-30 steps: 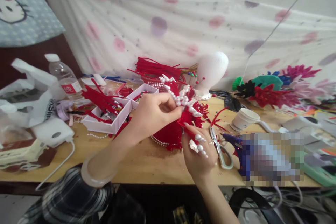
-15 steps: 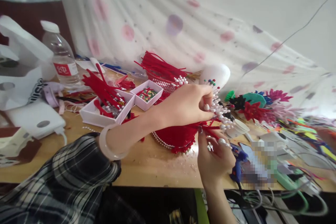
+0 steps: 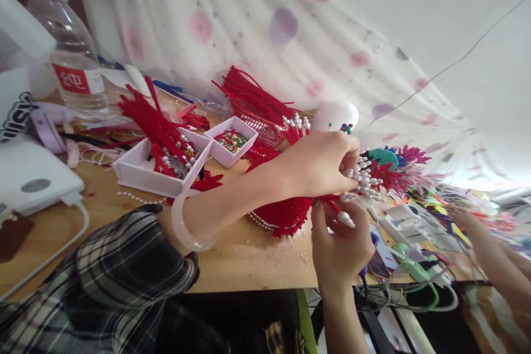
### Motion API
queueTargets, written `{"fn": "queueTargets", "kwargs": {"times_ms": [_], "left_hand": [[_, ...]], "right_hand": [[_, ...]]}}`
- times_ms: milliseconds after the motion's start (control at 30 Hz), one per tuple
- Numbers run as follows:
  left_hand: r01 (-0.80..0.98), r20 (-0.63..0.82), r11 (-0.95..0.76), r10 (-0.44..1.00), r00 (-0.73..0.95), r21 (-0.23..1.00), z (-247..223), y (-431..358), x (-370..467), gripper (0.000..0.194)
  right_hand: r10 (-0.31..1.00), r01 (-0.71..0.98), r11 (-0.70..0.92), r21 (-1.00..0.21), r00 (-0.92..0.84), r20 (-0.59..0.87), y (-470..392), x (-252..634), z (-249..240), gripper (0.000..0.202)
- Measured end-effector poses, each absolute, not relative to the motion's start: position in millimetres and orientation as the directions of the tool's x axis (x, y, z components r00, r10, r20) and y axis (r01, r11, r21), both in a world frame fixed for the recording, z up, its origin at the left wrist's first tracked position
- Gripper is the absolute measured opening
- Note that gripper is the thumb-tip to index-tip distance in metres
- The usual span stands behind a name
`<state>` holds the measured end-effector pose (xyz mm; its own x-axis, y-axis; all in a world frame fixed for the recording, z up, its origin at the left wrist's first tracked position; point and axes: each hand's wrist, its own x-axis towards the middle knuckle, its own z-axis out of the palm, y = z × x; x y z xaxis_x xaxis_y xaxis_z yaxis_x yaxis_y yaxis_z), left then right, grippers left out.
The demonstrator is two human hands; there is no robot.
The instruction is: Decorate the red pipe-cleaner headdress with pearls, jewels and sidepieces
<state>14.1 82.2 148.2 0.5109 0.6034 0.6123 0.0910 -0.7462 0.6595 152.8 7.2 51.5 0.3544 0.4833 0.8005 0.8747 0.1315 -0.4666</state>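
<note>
1. Red label, clear plastic: a white-capped water bottle (image 3: 78,80), at ten o'clock from the hands, probably parked there clear of the work.
2. Nine o'clock: a pale lilac-white card box (image 3: 141,178) with red fuzzy stems (image 3: 143,113) leaning out over beads; propped up, perhaps, for easy picking.
3. Ten o'clock: a smaller pale card box (image 3: 219,153) of multicoloured bits, its walls presumably to stop scatter.
4. Eleven o'clock: long red fuzzy strands laid across a red mesh basket (image 3: 265,134).
5. Just left of the hands: a red fuzzy mass (image 3: 284,218) edged with a pearl string, on the wooden table.
6. Twelve o'clock: a white rounded form (image 3: 334,115), partly hidden.
7. Left hand (image 3: 321,159) arched over the top, thumb and forefinger nearly closed on a white pearl-bead spray (image 3: 368,180); seemingly a light grip, sparing the beads. Spray sits between the hands and slightly beyond.
8. Right hand (image 3: 342,243) below, thumb pressed against thin red fuzzy shafts (image 3: 329,199), apparently steadying them; other fingers curled, tips hidden.
9. Three o'clock: a co-worker's hand (image 3: 467,221) by coloured strips.
</note>
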Motion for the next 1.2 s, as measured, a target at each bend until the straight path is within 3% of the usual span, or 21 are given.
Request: {"fn": "queueTargets", "kwargs": {"times_ms": [200,367,467,867,1200], "left_hand": [[0.103,0.62,-0.758,0.596,0.511,0.644,148,83,14,0.009],[0.111,0.623,-0.765,0.59,0.513,0.634,148,84,13,0.008],[0.119,0.626,-0.781,0.573,0.529,0.614,149,83,12,0.007],[0.143,0.598,-0.793,0.551,0.581,0.592,152,81,9,0.005],[0.172,0.561,-0.793,0.547,0.622,0.584,155,78,7,0.009]], "right_hand": [[0.646,0.875,0.114,-0.47,0.294,0.704,8,152,62,0.024],[0.789,0.957,0.103,-0.272,0.088,0.608,-1,157,71,0.024],[0.8,0.968,0.113,-0.225,0.046,0.599,-5,157,75,0.025],[0.871,0.96,0.016,-0.28,0.124,0.476,-10,151,101,0.022],[0.812,0.923,-0.027,-0.383,0.244,0.53,-12,140,106,0.019]]}}
